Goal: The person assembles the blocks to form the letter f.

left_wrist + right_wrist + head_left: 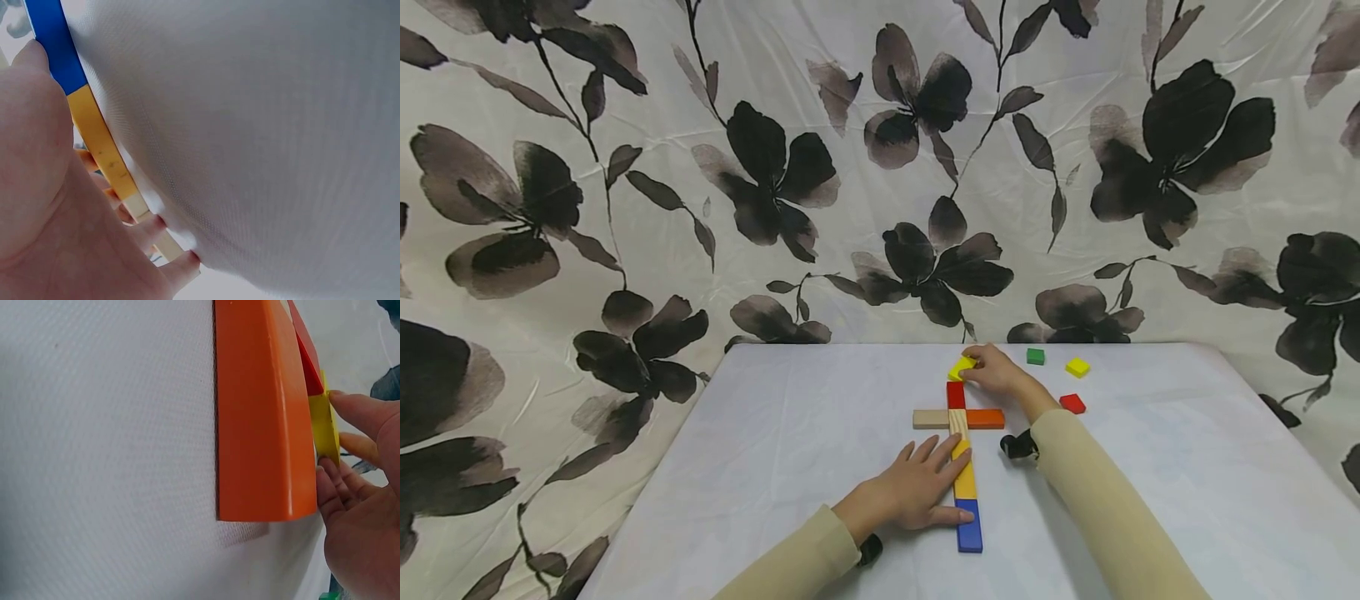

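A cross of flat toy blocks lies on the table. Its stem runs from a blue block (pixel 970 537) through an orange-yellow block (pixel 966 485) and a plain wood block (pixel 957 419) to a red block (pixel 955 395). A beige block (pixel 930 419) and an orange block (pixel 985 419) form the side arms. Fingers spread, my left hand (pixel 913 490) rests on the stem, thumb over the blue block. My right hand (pixel 1000 372) pinches a yellow block (pixel 959 367) at the far end of the red block; the right wrist view shows this yellow block (pixel 324 428) between thumb and fingers.
To the right of the cross lie a green block (pixel 1035 357), another yellow block (pixel 1077 367) and a red piece (pixel 1072 404). The white table (pixel 760 450) ends at the back against a floral cloth (pixel 850 208).
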`<state>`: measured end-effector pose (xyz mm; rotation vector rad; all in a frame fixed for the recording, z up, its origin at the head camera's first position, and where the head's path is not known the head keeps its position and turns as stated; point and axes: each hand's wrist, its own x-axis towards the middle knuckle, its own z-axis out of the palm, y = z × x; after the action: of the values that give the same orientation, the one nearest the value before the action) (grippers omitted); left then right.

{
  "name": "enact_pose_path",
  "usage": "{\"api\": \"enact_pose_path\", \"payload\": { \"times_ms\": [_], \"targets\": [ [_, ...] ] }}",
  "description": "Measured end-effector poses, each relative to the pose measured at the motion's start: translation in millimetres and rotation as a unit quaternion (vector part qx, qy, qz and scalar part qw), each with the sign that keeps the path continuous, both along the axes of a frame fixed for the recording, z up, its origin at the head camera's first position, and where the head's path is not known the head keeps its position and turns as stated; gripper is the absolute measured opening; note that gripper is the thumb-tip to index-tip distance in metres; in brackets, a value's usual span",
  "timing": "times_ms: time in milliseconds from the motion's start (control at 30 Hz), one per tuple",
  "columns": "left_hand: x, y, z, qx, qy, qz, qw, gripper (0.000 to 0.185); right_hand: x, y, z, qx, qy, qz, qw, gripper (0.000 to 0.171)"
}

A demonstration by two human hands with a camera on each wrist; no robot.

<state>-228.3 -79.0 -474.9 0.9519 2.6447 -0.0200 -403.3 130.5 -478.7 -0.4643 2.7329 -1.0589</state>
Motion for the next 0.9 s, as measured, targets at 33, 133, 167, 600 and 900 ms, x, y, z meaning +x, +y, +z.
{"api": "enact_pose_path", "payload": {
  "times_ms": [33, 133, 167, 600, 900],
  "targets": [
    [0.2, 0.0, 0.0, 0.000, 0.000, 0.000, 1.0000, 0.092, 0.4, -0.1, 0.1, 0.000, -0.002, -0.002, 1.000, 0.049],
    [0.4, 0.5, 1.6, -0.001, 0.001, 0.000, 1.0000, 0.092, 0.5, -0.2, 0.6, -0.003, -0.006, -0.008, 1.000, 0.050],
    [0.2, 0.6, 1.9, -0.001, 0.002, 0.000, 1.0000, 0.093, 0.4, -0.1, 0.8, -0.004, -0.008, -0.010, 1.000, 0.050],
    [1.3, 1.7, 5.1, -0.005, 0.008, 0.001, 1.0000, 0.092, -1.5, 1.5, 0.0, -0.010, -0.006, -0.007, 1.000, 0.049],
    [-0.2, 1.9, 1.0, -0.006, 0.002, -0.001, 1.0000, 0.092, 1.4, 0.4, -1.9, -0.017, -0.024, -0.019, 0.999, 0.051]
  ]
}}
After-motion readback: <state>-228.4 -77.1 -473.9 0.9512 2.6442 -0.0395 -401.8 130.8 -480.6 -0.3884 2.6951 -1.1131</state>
